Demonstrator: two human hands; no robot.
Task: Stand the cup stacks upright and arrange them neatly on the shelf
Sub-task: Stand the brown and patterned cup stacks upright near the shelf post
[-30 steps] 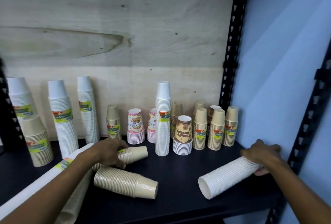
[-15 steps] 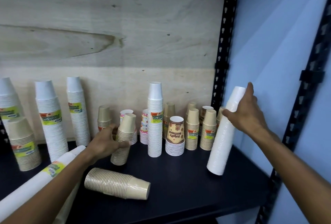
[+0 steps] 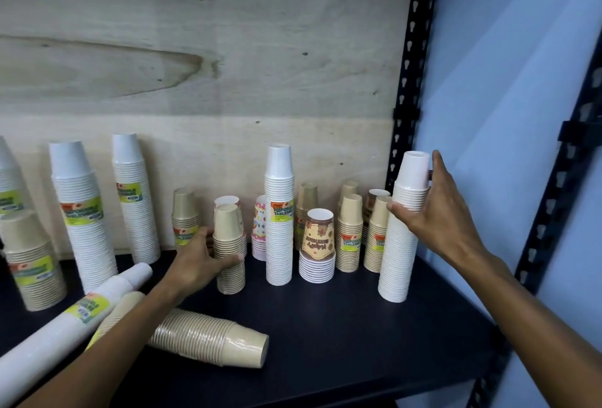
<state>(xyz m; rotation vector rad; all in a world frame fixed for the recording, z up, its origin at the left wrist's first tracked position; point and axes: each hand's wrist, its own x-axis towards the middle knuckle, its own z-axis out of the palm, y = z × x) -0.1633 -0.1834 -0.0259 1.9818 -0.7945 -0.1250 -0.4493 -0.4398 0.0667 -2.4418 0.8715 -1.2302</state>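
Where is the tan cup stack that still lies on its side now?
In the head view the lying tan stack is at the front left of the shelf, under the left forearm, beside a lying white stack.

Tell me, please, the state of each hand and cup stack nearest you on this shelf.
Left hand: grips the short tan stack, upright.
Right hand: holds the tall white stack, upright.
Tan stack in front: lying on its side.
Long white stack: lying down.

Two bare forearms, no sleeves, left grip [image 3: 198, 261] and right grip [image 3: 438, 212] without rings or gloves
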